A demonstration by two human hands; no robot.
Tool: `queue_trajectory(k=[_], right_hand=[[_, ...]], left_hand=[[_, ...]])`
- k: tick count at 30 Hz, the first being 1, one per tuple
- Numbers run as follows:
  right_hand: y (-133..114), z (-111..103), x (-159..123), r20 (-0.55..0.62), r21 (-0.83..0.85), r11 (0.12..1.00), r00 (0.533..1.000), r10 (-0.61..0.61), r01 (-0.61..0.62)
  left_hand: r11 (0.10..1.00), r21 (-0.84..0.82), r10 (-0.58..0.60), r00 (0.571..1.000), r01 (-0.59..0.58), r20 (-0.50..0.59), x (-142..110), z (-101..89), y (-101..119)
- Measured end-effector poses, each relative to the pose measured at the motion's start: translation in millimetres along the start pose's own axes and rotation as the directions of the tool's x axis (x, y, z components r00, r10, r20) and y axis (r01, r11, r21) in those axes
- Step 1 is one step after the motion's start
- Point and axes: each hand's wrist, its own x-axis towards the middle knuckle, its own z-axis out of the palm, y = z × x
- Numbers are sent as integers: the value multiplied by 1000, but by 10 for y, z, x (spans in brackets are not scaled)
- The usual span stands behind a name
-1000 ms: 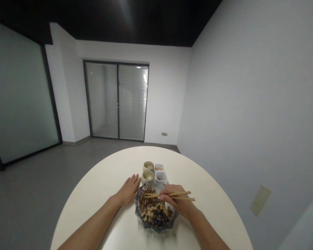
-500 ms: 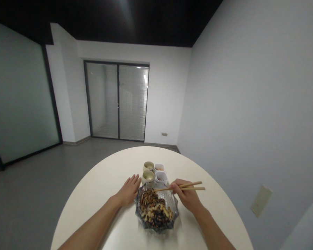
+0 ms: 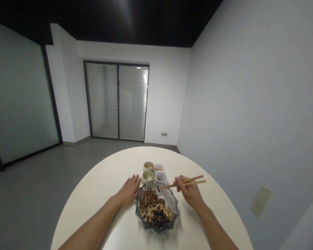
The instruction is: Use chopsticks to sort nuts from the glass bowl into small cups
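At glass bowl rim, right hand holds chopsticks; left hand just beside

bare left hand, bare right hand

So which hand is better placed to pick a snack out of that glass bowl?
Probably the right hand: it holds the chopsticks, and their tips reach over the glass bowl. The left hand is empty, lying on the table beside the bowl.
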Motion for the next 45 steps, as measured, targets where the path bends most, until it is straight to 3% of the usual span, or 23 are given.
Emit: queue_trajectory(k=[15,26,45], right_hand=[[14,-27,7,-27,37,999,1000,16,-14],[51,-53,29,-203,114,993,978,52,-29],[161,-38,58,-120,113,991,989,89,-76]], left_hand=[[999,-33,1,1000,-1,-3,-4,-19,3],[999,-38,-1,1000,0,-21,-3,-6,8],[999,-30,-14,1000,14,9,-23,-48,40]])
